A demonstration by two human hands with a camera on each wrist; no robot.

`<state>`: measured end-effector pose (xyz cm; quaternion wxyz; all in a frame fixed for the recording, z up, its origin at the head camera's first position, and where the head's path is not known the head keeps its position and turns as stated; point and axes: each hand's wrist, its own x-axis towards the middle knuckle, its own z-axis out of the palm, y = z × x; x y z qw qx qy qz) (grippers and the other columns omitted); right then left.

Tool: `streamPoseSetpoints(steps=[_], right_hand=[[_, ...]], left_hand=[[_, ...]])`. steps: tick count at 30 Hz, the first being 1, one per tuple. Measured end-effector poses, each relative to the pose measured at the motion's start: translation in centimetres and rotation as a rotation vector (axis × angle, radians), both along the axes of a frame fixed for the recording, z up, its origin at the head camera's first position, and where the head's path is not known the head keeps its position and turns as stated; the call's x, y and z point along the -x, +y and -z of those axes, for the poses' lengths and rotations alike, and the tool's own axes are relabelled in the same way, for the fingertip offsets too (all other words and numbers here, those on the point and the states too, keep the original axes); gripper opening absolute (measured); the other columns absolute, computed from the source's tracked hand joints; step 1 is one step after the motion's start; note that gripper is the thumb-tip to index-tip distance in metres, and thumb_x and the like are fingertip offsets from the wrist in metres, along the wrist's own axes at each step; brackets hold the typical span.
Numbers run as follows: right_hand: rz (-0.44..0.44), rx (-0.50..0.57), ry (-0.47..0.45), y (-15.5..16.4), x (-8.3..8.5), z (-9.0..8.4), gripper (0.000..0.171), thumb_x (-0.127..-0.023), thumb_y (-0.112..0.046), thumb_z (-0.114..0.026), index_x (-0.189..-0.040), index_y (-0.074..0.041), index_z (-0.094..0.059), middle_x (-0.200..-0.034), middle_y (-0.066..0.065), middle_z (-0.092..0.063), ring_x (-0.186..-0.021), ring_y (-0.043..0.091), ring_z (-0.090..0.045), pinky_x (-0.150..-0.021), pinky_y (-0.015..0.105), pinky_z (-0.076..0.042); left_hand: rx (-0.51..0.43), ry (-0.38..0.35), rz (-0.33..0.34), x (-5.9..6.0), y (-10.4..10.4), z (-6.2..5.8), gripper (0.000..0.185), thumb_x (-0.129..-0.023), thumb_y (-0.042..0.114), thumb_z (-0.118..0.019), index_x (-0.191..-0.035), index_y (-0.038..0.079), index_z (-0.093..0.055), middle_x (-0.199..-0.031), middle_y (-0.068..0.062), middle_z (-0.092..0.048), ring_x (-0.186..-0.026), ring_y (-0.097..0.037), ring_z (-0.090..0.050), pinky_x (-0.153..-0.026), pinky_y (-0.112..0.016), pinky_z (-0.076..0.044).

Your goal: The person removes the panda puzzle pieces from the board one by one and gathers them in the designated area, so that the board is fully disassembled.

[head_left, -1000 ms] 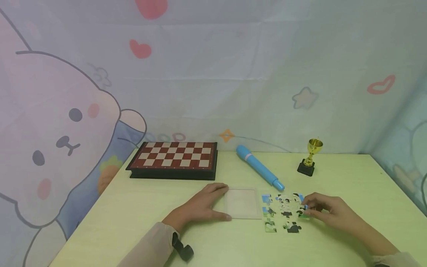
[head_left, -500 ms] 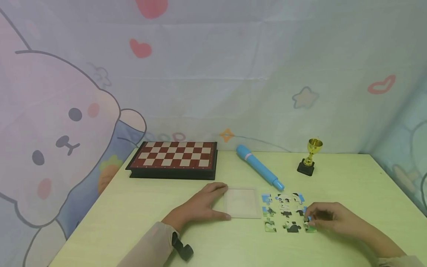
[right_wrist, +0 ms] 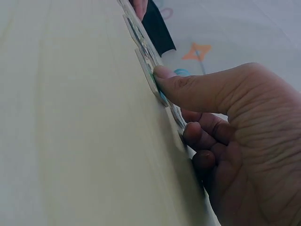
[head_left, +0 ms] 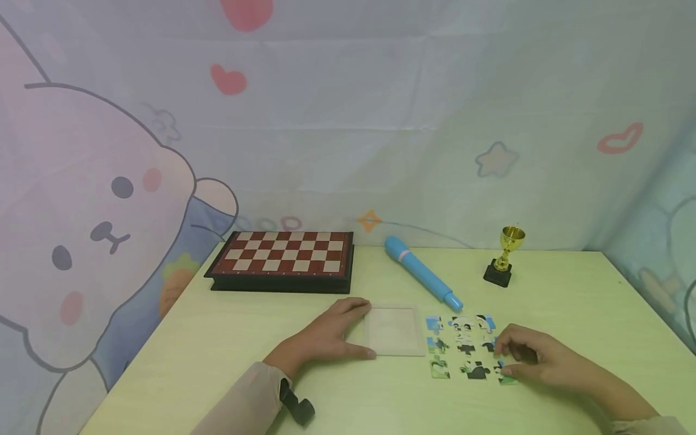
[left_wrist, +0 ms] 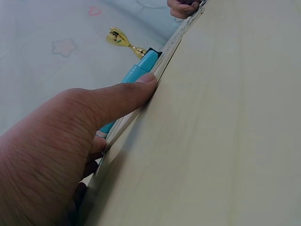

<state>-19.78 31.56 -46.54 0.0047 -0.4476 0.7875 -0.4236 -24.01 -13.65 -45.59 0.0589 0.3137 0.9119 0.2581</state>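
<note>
Two hands: both are resting on the pale green table (head_left: 228,362), one on each side of the work area.
Chessboard (head_left: 283,258): lying closed and flat at the far left of the table, well apart from both hands.
Left hand (head_left: 326,335): lying palm down with fingers straight and relaxed, gripping nothing; thumb and fingertips are touching the left edge of the clear tray. In the left wrist view the thumb (left_wrist: 117,101) is pressing along that edge.
Clear tray (head_left: 395,331): sitting flat on the table between the left hand and the puzzle pieces, just beside both.
Blue marker (head_left: 423,273): lying at a slant behind the tray, its narrow end pointing toward the puzzle pieces.
Puzzle pieces (head_left: 462,347): lying in a loose grid just right of the tray, with small gaps showing between them; the print is black, white, blue and green.
Edge piece (head_left: 504,370): sitting at the near right corner of the grid, partly covered by the right hand.
Right hand (head_left: 530,356): fingers are curling and pinching the edge piece; in the right wrist view the thumb (right_wrist: 197,92) is pressing onto it against the table.
Gold trophy (head_left: 505,257): standing upright at the far right, behind the right hand and well apart from it.
</note>
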Motion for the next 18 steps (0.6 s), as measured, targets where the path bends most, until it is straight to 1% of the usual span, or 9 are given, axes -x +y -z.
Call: streamPoseSetpoints(steps=[2, 5, 11, 14, 17, 18], right_hand=[[0.023, -0.021, -0.016, -0.02, -0.14, -0.11, 0.03, -0.087, -0.003, -0.077, -0.111, -0.013, -0.06, -0.092, 0.001, -0.057, -0.064, 0.014, -0.043, -0.051, 0.024, -0.04], [0.039, -0.025, -0.01, -0.14, -0.17, -0.11, 0.03, -0.087, -0.003, -0.077, -0.109, -0.013, -0.059, -0.091, 0.001, -0.057, -0.064, 0.015, -0.044, -0.052, 0.025, -0.04], [0.041, -0.013, 0.011, -0.3, -0.11, 0.33, 0.029, -0.088, -0.003, -0.077, -0.109, -0.013, -0.06, -0.091, -0.001, -0.057, -0.067, 0.011, -0.045, -0.054, 0.023, -0.041], [0.056, -0.017, -0.006, -0.26, -0.18, 0.46, 0.029, -0.088, -0.005, -0.077, -0.11, -0.014, -0.06, -0.091, -0.002, -0.057, -0.068, 0.009, -0.046, -0.054, 0.023, -0.042], [0.055, 0.023, -0.033, -0.28, -0.13, 0.26, 0.028, -0.089, 0.0, -0.074, -0.111, -0.012, -0.061, -0.093, -0.001, -0.058, -0.07, 0.01, -0.047, -0.054, 0.025, -0.042], [0.057, 0.041, -0.025, -0.37, -0.09, 0.09, 0.028, -0.089, 0.003, -0.072, -0.111, -0.011, -0.061, -0.092, -0.002, -0.057, -0.069, 0.01, -0.047, -0.053, 0.025, -0.042]], left_hand=[[-0.001, -0.002, 0.001, 0.01, 0.01, 0.02, 0.101, -0.079, 0.072, -0.071, -0.157, 0.017, -0.037, -0.159, 0.006, -0.031, -0.147, -0.017, -0.026, -0.118, -0.046, -0.03], [0.003, 0.0, 0.002, 0.04, 0.0, 0.05, 0.101, -0.079, 0.072, -0.07, -0.157, 0.018, -0.037, -0.159, 0.006, -0.031, -0.147, -0.017, -0.026, -0.118, -0.045, -0.029], [0.012, -0.007, -0.003, 0.01, -0.17, 0.25, 0.102, -0.078, 0.073, -0.07, -0.157, 0.018, -0.037, -0.159, 0.006, -0.031, -0.147, -0.017, -0.026, -0.118, -0.045, -0.03], [0.009, -0.011, 0.01, 0.01, -0.27, 0.33, 0.102, -0.079, 0.072, -0.07, -0.157, 0.016, -0.037, -0.16, 0.005, -0.03, -0.148, -0.018, -0.026, -0.118, -0.044, -0.029], [0.004, 0.003, 0.025, 0.11, -0.36, 0.44, 0.103, -0.08, 0.071, -0.07, -0.158, 0.014, -0.035, -0.161, 0.001, -0.029, -0.148, -0.019, -0.025, -0.118, -0.046, -0.029], [0.005, 0.001, 0.026, 0.12, -0.43, 0.43, 0.104, -0.08, 0.071, -0.07, -0.158, 0.013, -0.034, -0.162, 0.001, -0.028, -0.149, -0.019, -0.024, -0.118, -0.045, -0.029]])
